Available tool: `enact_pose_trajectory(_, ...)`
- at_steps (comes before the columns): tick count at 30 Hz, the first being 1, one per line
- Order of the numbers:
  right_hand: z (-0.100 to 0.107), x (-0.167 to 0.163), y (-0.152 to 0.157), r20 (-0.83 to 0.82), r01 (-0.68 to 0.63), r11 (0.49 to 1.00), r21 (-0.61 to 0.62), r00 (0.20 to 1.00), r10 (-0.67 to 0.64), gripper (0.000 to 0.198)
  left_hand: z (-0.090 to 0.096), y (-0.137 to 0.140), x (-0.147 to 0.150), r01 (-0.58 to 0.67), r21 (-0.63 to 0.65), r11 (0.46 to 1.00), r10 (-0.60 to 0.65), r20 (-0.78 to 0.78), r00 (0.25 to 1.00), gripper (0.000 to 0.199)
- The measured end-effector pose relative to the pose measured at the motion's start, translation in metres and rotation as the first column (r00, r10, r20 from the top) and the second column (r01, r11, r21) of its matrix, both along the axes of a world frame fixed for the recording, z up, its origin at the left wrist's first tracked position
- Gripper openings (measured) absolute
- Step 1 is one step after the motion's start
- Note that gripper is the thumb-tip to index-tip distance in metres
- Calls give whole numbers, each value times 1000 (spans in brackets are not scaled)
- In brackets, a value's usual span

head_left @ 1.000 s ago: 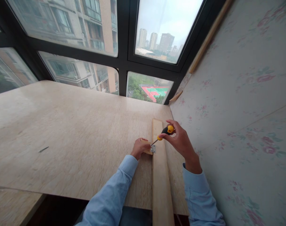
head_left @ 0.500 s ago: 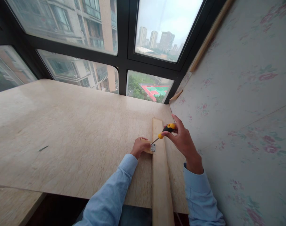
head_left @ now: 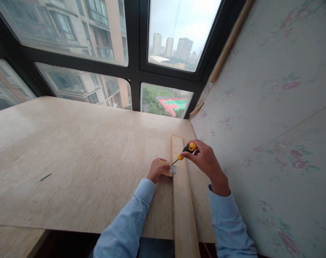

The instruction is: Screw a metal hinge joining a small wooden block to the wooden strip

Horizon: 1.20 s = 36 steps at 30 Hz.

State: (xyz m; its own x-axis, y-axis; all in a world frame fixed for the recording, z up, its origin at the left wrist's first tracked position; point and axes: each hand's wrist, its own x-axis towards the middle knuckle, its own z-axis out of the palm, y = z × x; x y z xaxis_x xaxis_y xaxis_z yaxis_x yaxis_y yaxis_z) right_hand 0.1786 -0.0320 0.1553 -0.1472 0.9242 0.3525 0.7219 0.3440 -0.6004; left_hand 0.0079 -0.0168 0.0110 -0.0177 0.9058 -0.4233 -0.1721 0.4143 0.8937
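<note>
My right hand (head_left: 203,156) grips a black-and-yellow screwdriver (head_left: 187,150) by its handle, the shaft slanting down to the left. Its tip meets a small silver hinge (head_left: 173,169), which lies across a long wooden board (head_left: 183,204) and a small wooden block (head_left: 167,173). Closed around that block is my left hand (head_left: 159,169), pressing it against the board's left side. Whether a screw sits under the tip is too small to make out.
A thin, dark, pointed metal piece (head_left: 45,177) lies on the marbled countertop (head_left: 85,154) to the left. Dark-framed windows (head_left: 134,71) rise behind, and a flowered wall (head_left: 259,143) stands close on the right. The countertop's front edge is near my body.
My right fingers have curled in around the screwdriver handle, where the index finger was raised before. The view has shifted slightly; the left hand still holds the block.
</note>
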Motion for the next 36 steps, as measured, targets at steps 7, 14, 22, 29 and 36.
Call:
enact_pose_trajectory(7,-5,8,-4,-214,-355,909,-219,926,311,64,1,-1,0,2,3,1000,-2,-4,1000,37)
enact_pose_trajectory(14,2,-2,-6,4,-195,972,-134,980,197,41,2,-1,0,2,0,1000,-2,-29,1000,36)
enact_pose_trajectory(22,-3,-7,2,-17,-19,999,-33,1000,19,47,5,-2,0,-3,-9,1000,3,-1,1000,34)
enact_pose_trajectory(29,-2,2,0,-306,-194,974,-115,940,151,43,6,-3,-2,17,-3,1000,-17,58,998,34)
enact_pose_trajectory(36,-2,8,2,-381,28,999,17,924,-20,42,5,-2,-1,-3,-14,1000,4,52,999,35)
